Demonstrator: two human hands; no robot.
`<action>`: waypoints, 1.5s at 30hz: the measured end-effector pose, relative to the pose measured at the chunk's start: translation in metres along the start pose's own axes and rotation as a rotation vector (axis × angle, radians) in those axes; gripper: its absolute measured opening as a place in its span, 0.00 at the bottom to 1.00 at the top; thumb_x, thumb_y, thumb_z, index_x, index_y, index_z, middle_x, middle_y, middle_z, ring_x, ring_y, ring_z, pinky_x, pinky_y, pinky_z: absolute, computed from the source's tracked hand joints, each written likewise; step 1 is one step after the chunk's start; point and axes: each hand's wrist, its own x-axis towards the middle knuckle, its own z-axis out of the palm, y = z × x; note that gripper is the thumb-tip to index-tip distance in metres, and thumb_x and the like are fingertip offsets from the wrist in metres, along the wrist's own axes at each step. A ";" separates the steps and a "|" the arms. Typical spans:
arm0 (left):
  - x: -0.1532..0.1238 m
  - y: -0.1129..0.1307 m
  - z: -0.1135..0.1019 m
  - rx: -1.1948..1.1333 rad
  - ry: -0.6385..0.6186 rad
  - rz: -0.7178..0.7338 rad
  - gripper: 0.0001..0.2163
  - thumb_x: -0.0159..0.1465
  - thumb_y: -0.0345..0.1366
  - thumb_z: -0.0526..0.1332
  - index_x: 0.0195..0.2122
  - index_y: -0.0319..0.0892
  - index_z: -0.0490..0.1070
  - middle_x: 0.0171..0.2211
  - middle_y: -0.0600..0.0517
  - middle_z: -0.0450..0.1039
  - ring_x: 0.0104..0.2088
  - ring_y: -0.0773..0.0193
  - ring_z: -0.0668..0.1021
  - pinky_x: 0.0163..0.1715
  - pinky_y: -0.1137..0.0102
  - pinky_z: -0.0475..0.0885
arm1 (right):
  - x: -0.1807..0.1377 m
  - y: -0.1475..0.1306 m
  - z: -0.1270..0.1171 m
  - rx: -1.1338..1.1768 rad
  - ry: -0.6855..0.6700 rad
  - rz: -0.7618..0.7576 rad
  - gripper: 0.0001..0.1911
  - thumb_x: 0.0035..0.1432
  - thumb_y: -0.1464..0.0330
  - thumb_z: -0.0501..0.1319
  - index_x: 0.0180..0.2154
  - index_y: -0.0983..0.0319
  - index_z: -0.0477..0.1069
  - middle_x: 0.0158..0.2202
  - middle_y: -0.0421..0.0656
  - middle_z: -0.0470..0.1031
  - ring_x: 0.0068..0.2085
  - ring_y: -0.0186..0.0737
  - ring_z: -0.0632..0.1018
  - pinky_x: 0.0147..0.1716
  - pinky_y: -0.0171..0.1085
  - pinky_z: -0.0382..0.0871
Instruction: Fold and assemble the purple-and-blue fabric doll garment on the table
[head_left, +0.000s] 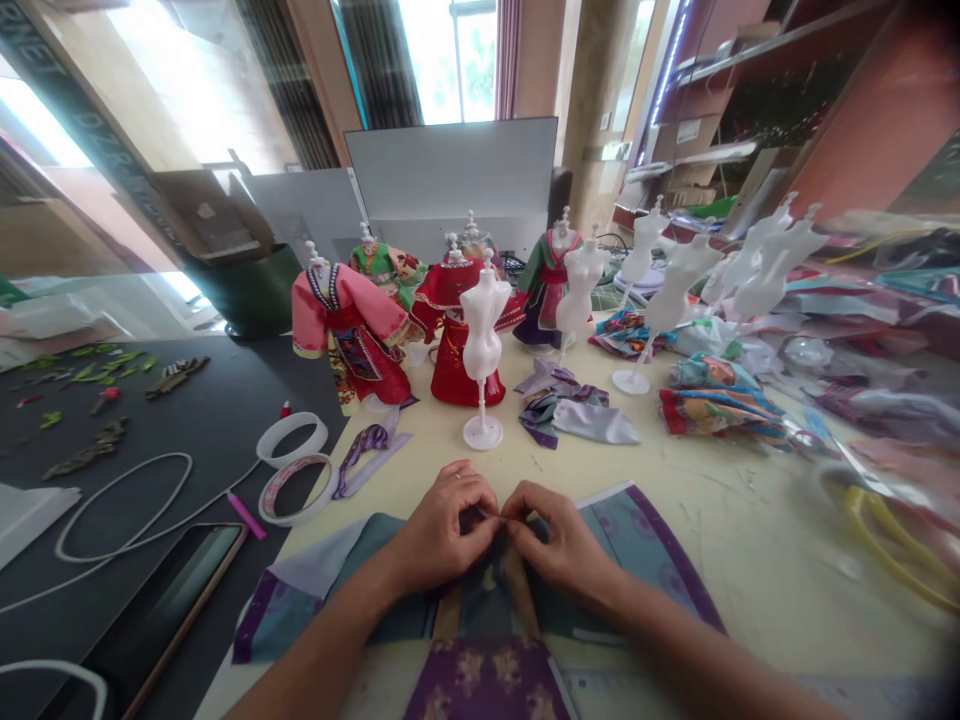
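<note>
A small doll-sized garment (pixel 637 540) of teal fabric with purple borders lies spread on the cream table. Its lower panel (pixel 487 680) is purple with a floral pattern. My left hand (pixel 450 525) pinches the garment near its upper middle, fingers curled and closed. Close beside it, almost touching at the fingertips, my right hand (pixel 551 540) pinches the same spot of cloth. Whether a pin or needle is between the fingertips is too small to tell. Just beyond my hands stands a bare white mini dress form (pixel 484 340) on a round base.
Dressed mini forms, one in a pink robe (pixel 352 320) and one in a red dress (pixel 454 330), stand behind. Several bare forms (pixel 679 285) stand right, among fabric scraps (pixel 577 405). Left are tape rolls (pixel 296 490), a phone (pixel 161 610), a pink pen (pixel 247 515) and a cable (pixel 124 550).
</note>
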 end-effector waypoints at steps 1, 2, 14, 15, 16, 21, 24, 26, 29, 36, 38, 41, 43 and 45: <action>0.000 0.000 0.000 -0.002 0.001 0.001 0.05 0.58 0.29 0.56 0.26 0.43 0.62 0.26 0.57 0.69 0.28 0.68 0.72 0.58 0.59 0.53 | 0.000 0.001 0.001 -0.003 0.001 0.001 0.06 0.49 0.77 0.54 0.26 0.63 0.66 0.26 0.38 0.70 0.29 0.34 0.71 0.29 0.32 0.63; 0.000 0.000 0.001 -0.003 0.000 0.004 0.05 0.58 0.29 0.56 0.26 0.43 0.62 0.26 0.57 0.69 0.28 0.68 0.72 0.58 0.59 0.53 | 0.000 0.002 0.001 -0.009 0.001 0.002 0.06 0.49 0.77 0.54 0.26 0.63 0.66 0.25 0.38 0.69 0.29 0.34 0.71 0.29 0.32 0.63; 0.000 0.000 0.001 -0.003 -0.013 0.000 0.05 0.58 0.30 0.56 0.26 0.43 0.62 0.25 0.57 0.69 0.27 0.68 0.72 0.57 0.60 0.55 | 0.000 0.001 0.001 -0.003 -0.012 0.025 0.07 0.47 0.78 0.54 0.26 0.63 0.67 0.25 0.39 0.70 0.29 0.34 0.71 0.29 0.32 0.63; 0.000 0.000 0.001 -0.005 -0.015 -0.003 0.05 0.58 0.29 0.56 0.26 0.43 0.62 0.25 0.57 0.69 0.27 0.68 0.72 0.57 0.60 0.55 | 0.000 0.000 0.000 0.004 -0.009 0.018 0.07 0.48 0.78 0.54 0.26 0.63 0.67 0.25 0.38 0.70 0.29 0.34 0.71 0.30 0.32 0.64; 0.000 0.001 0.001 -0.008 -0.014 -0.006 0.05 0.58 0.29 0.56 0.26 0.43 0.62 0.25 0.57 0.69 0.27 0.68 0.72 0.57 0.60 0.55 | 0.000 0.000 0.000 0.006 -0.006 0.011 0.06 0.48 0.78 0.54 0.25 0.63 0.67 0.25 0.38 0.70 0.29 0.34 0.71 0.30 0.32 0.64; 0.000 0.000 0.003 -0.006 -0.003 -0.003 0.04 0.57 0.29 0.56 0.26 0.43 0.62 0.25 0.57 0.69 0.28 0.67 0.72 0.56 0.59 0.57 | 0.001 0.003 0.002 -0.029 -0.008 0.023 0.06 0.48 0.77 0.55 0.24 0.63 0.66 0.24 0.38 0.69 0.27 0.33 0.70 0.27 0.31 0.62; 0.000 -0.001 0.004 -0.001 -0.001 0.001 0.04 0.57 0.29 0.57 0.26 0.43 0.63 0.25 0.57 0.69 0.28 0.67 0.72 0.56 0.59 0.56 | 0.001 0.005 0.003 -0.042 -0.016 0.031 0.06 0.47 0.78 0.54 0.25 0.62 0.66 0.24 0.38 0.69 0.27 0.33 0.70 0.27 0.31 0.62; 0.000 -0.001 0.004 0.001 -0.001 0.003 0.04 0.57 0.29 0.57 0.26 0.43 0.63 0.25 0.57 0.69 0.28 0.67 0.72 0.56 0.60 0.57 | 0.001 0.004 0.002 -0.040 -0.020 0.034 0.07 0.47 0.79 0.53 0.25 0.62 0.66 0.24 0.38 0.69 0.27 0.34 0.70 0.27 0.31 0.62; 0.000 0.000 0.003 -0.004 -0.003 0.001 0.04 0.58 0.30 0.56 0.26 0.43 0.63 0.25 0.57 0.69 0.28 0.67 0.72 0.56 0.60 0.57 | 0.001 0.002 0.001 -0.018 -0.019 0.036 0.08 0.47 0.79 0.53 0.25 0.63 0.67 0.24 0.38 0.70 0.28 0.34 0.71 0.28 0.32 0.62; 0.000 -0.001 0.004 -0.014 -0.001 -0.001 0.04 0.57 0.30 0.56 0.26 0.43 0.63 0.25 0.56 0.70 0.29 0.66 0.73 0.55 0.59 0.57 | 0.001 0.001 0.002 -0.010 -0.017 0.034 0.06 0.48 0.77 0.54 0.24 0.63 0.66 0.24 0.38 0.70 0.28 0.34 0.71 0.28 0.31 0.63; -0.001 -0.002 0.004 -0.016 -0.002 0.005 0.04 0.58 0.30 0.56 0.26 0.43 0.63 0.25 0.56 0.70 0.29 0.66 0.72 0.55 0.59 0.58 | 0.001 0.003 0.002 -0.028 -0.021 0.033 0.06 0.47 0.78 0.54 0.24 0.62 0.66 0.24 0.38 0.69 0.27 0.34 0.70 0.27 0.31 0.62; -0.001 -0.002 0.004 -0.016 -0.004 0.004 0.04 0.58 0.30 0.57 0.26 0.43 0.63 0.25 0.56 0.70 0.29 0.66 0.72 0.55 0.60 0.58 | 0.002 0.004 0.001 -0.035 -0.023 0.026 0.07 0.46 0.79 0.54 0.25 0.62 0.66 0.24 0.38 0.69 0.27 0.34 0.70 0.28 0.31 0.62; 0.000 -0.001 0.004 -0.017 -0.004 -0.001 0.04 0.58 0.30 0.57 0.26 0.43 0.63 0.25 0.56 0.70 0.29 0.66 0.72 0.55 0.60 0.58 | 0.002 0.003 0.001 -0.024 -0.025 0.028 0.07 0.47 0.78 0.54 0.25 0.62 0.67 0.24 0.38 0.70 0.28 0.34 0.71 0.28 0.32 0.62; 0.000 -0.001 0.004 -0.019 -0.002 -0.005 0.04 0.58 0.30 0.57 0.26 0.43 0.63 0.25 0.56 0.70 0.30 0.66 0.72 0.54 0.60 0.59 | 0.001 0.002 0.001 -0.006 -0.024 0.029 0.07 0.47 0.78 0.54 0.25 0.63 0.67 0.25 0.38 0.70 0.28 0.34 0.71 0.28 0.32 0.63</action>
